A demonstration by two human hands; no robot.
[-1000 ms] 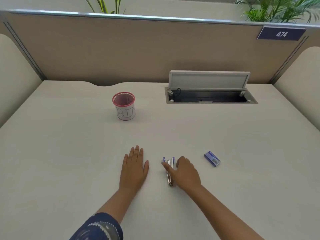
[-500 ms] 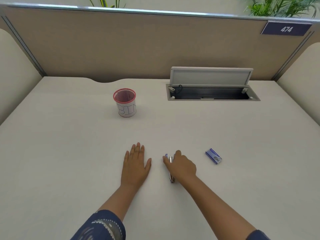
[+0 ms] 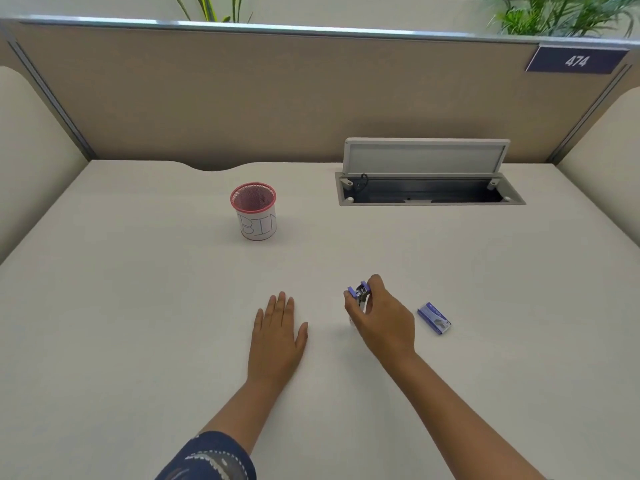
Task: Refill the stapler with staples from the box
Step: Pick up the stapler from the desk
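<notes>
Head view. Right hand [image 3: 381, 320] pinches the small stapler [image 3: 360, 295], metal with purple plastic ends, just left of the staple box [image 3: 434, 318], a small blue carton on the matte desk [image 3: 450, 258]. Left hand [image 3: 277, 336] lies spread flat. The stapler is probably light, rigid and best gripped along its sides.

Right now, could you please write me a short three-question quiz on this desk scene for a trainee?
1. True or false: the left hand lies flat on the desk.
2. Which hand grips the stapler?
3. The staple box lies: A) inside the pink cup B) on the desk, right of the right hand C) in the open cable tray.

Key: 1 true; 2 the right hand; 3 B.
</notes>
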